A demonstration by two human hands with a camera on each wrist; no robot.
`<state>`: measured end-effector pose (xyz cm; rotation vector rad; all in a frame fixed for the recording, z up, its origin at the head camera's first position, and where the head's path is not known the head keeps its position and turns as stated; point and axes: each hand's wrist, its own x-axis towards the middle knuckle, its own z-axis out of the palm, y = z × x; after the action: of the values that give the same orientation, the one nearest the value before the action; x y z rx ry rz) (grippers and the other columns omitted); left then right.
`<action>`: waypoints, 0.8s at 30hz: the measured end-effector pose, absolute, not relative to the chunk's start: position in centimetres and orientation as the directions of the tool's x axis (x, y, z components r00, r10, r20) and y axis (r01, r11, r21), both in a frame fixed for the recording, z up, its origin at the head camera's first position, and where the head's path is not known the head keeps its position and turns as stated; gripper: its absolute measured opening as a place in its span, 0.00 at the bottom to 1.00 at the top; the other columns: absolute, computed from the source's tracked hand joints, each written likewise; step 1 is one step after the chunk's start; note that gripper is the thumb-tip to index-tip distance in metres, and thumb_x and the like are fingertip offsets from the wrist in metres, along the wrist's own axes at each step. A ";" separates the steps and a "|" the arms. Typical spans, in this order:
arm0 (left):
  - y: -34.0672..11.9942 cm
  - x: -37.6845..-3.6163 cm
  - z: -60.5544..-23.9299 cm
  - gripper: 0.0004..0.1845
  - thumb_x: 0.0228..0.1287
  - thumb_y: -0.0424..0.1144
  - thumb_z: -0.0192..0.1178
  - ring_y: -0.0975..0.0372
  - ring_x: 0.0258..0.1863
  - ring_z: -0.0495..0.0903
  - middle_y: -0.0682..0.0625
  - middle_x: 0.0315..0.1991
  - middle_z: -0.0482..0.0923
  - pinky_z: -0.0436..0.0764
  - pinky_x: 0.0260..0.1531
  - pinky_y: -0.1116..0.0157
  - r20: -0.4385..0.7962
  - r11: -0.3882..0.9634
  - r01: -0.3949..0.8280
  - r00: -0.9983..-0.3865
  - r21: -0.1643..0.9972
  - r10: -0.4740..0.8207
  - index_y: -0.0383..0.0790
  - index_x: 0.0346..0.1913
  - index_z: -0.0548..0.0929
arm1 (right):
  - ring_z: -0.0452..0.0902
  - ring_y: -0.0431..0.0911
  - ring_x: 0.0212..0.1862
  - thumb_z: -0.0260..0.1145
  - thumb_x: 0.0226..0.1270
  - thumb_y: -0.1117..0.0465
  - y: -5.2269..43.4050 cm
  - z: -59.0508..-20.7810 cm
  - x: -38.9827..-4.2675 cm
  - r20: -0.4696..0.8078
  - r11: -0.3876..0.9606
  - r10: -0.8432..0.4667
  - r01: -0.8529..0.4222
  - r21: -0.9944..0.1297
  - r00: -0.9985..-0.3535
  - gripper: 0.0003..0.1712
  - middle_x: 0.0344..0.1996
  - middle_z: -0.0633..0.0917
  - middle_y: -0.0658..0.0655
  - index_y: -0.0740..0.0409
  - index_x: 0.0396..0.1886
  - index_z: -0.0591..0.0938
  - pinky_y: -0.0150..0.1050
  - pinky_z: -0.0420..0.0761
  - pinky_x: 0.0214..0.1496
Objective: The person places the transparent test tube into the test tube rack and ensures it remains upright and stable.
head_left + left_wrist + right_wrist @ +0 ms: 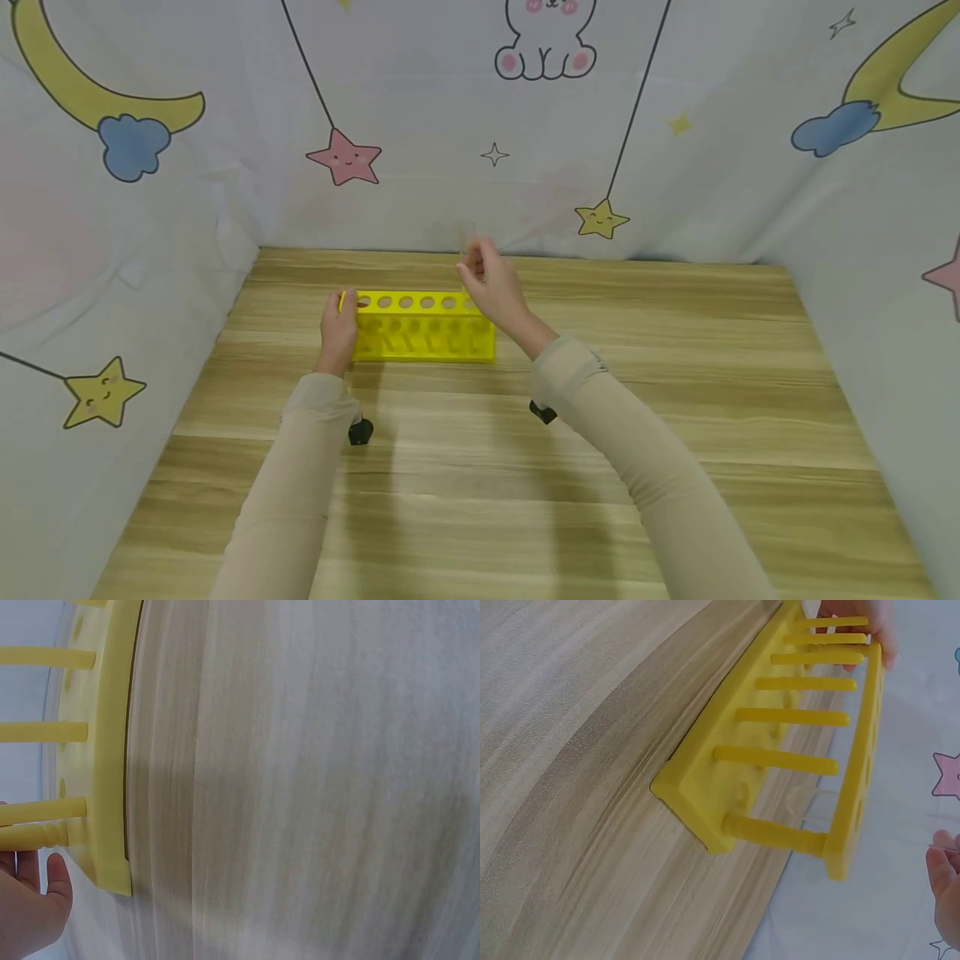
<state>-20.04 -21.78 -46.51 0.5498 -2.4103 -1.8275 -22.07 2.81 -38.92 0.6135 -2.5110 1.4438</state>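
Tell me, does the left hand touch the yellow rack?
Touching. The head view shows the left hand gripping the left end of the yellow rack.

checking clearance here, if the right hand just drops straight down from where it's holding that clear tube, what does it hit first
Most likely the right end of the yellow rack: the right hand hovers just above it with the clear tube. Depth is unclear, so it may land slightly behind.

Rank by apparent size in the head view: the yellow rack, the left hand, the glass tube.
1. yellow rack, clearly largest.
2. left hand, gripping its end.
3. glass tube, faint and partly hidden by the right hand.
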 end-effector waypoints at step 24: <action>-21.9 -20.3 -46.7 0.23 0.68 0.51 0.38 0.53 0.56 0.63 0.41 0.49 0.70 0.59 0.57 0.58 -0.158 0.230 -0.242 -0.931 0.943 -0.330 0.36 0.54 0.64 | 0.73 0.44 0.32 0.55 0.63 0.61 2.8 -40.1 -21.8 0.331 0.465 -0.275 -0.427 -0.775 -0.902 0.08 0.24 0.72 0.54 0.59 0.36 0.66 0.33 0.76 0.38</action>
<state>-20.32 -21.88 -46.71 0.5604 -2.4045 -1.8197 -21.84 2.77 -40.12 0.6163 -2.5495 1.4184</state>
